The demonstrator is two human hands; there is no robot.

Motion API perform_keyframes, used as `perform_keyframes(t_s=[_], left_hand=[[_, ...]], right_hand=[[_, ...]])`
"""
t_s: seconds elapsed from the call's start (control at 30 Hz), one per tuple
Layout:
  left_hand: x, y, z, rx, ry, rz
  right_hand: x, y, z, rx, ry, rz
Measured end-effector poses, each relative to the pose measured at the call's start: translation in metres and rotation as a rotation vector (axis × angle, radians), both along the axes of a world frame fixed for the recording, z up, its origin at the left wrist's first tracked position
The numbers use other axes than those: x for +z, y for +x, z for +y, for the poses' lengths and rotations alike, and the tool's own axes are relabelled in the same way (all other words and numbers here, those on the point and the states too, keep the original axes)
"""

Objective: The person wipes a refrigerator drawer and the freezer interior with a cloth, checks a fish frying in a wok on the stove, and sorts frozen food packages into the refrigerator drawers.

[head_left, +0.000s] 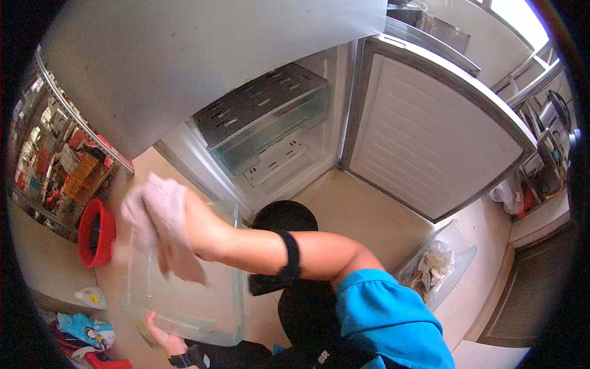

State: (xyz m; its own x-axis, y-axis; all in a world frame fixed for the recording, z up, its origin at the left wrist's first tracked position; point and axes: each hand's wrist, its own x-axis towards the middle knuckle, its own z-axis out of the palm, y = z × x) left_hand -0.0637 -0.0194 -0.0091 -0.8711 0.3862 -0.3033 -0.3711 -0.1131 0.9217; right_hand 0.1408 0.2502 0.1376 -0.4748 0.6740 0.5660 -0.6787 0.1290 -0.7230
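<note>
My left hand grips the near edge of a clear plastic freezer drawer, with a dark band on the wrist. The drawer is held tilted in front of me, left of my legs. My right arm crosses over it in a blue sleeve with a black strap. A pale pinkish cloth is bunched in my right hand, partly over the drawer, its lower end hanging down. Motion blurs the cloth, and it hides most of my right fingers.
The freezer door stands wide open. Inside, another clear drawer sits below a dark slotted shelf. A second clear bin with bagged food lies on the floor at right. A red basin and a white bottle stand left.
</note>
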Motion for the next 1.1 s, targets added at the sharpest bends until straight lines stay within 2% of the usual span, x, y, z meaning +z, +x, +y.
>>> perform_keyframes(t_s=[0.03, 0.1, 0.17, 0.2, 0.23, 0.3, 0.33, 0.4, 0.43, 0.5, 0.57, 0.63, 0.67, 0.7, 0.73, 0.77, 0.8, 0.83, 0.87, 0.9, 0.97, 1.0, 1.03, 1.1], left_hand=[[0.008, 0.004, -0.004, 0.025, 0.02, -0.056], [0.023, 0.01, -0.019, 0.059, 0.037, -0.119], [0.042, 0.018, -0.038, -0.077, 0.031, -0.167], [0.061, 0.044, -0.025, 0.047, 0.029, -0.138], [0.073, 0.058, -0.018, 0.054, 0.023, -0.141], [0.087, 0.077, -0.013, 0.121, 0.011, -0.131], [0.086, 0.077, -0.014, 0.132, 0.008, -0.134], [0.08, 0.078, -0.02, 0.054, 0.091, -0.129], [0.082, 0.085, -0.019, 0.063, 0.089, -0.132], [0.084, 0.104, -0.01, -0.065, 0.219, -0.288], [0.098, 0.147, 0.013, -0.001, 0.21, -0.295], [0.105, 0.17, 0.019, 0.058, 0.205, -0.298], [0.106, 0.176, 0.017, -0.067, 0.246, -0.327], [0.108, 0.183, 0.016, -0.19, 0.286, -0.357], [0.114, 0.195, 0.017, -0.185, 0.283, -0.364], [0.124, 0.208, 0.019, -0.324, 0.267, -0.386], [0.13, 0.217, 0.02, -0.463, 0.255, -0.408], [0.132, 0.22, 0.017, -0.455, 0.257, -0.414], [0.132, 0.223, 0.015, -0.543, 0.252, -0.404], [0.131, 0.224, 0.016, -0.636, 0.248, -0.393], [0.124, 0.217, 0.008, -0.706, 0.228, -0.436], [0.121, 0.215, 0.005, -0.769, 0.209, -0.473], [0.121, 0.216, 0.005, -0.769, 0.208, -0.475], [0.122, 0.217, 0.004, -0.892, 0.208, -0.533]], right_hand=[[-0.007, 0.013, 0.0, 0.005, 0.099, -0.058], [0.001, 0.064, -0.006, 0.206, -0.337, -0.342], [-0.02, 0.103, 0.013, 0.232, -0.318, -0.412], [-0.027, 0.125, 0.013, 0.23, -0.185, -0.375], [-0.032, 0.148, 0.013, 0.228, -0.051, -0.337], [-0.032, 0.187, 0.001, 0.046, 0.199, -0.515], [-0.033, 0.2, -0.004, 0.058, 0.199, -0.517], [-0.036, 0.224, -0.017, -0.032, 0.42, -0.723], [-0.04, 0.232, -0.019, 0.009, 0.526, -0.714], [-0.046, 0.237, -0.032, 0.008, 0.622, -0.834], [-0.063, 0.236, -0.044, 0.027, 0.564, -0.788], [-0.056, 0.24, -0.053, 0.18, 0.052, -0.632], [-0.058, 0.246, -0.059, 0.183, 0.053, -0.637], [-0.062, 0.252, -0.064, 0.192, -0.248, -0.551], [-0.064, 0.257, -0.067, 0.195, -0.55, -0.455], [-0.077, 0.256, -0.063, 0.199, -0.557, -0.461], [-0.099, 0.251, -0.054, 0.09, -0.401, -0.574], [-0.111, 0.25, -0.049, -0.019, -0.238, -0.683], [-0.08, 0.258, -0.053, -0.122, 0.102, -0.833], [-0.068, 0.257, -0.056, -0.123, 0.105, -0.837], [-0.058, 0.254, -0.064, 0.08, -0.939, -0.298], [-0.089, 0.261, -0.06, -0.025, -0.429, -0.44], [-0.088, 0.264, -0.06, -0.025, -0.43, -0.442], [-0.077, 0.267, -0.059, 0.028, -0.932, -0.235]])
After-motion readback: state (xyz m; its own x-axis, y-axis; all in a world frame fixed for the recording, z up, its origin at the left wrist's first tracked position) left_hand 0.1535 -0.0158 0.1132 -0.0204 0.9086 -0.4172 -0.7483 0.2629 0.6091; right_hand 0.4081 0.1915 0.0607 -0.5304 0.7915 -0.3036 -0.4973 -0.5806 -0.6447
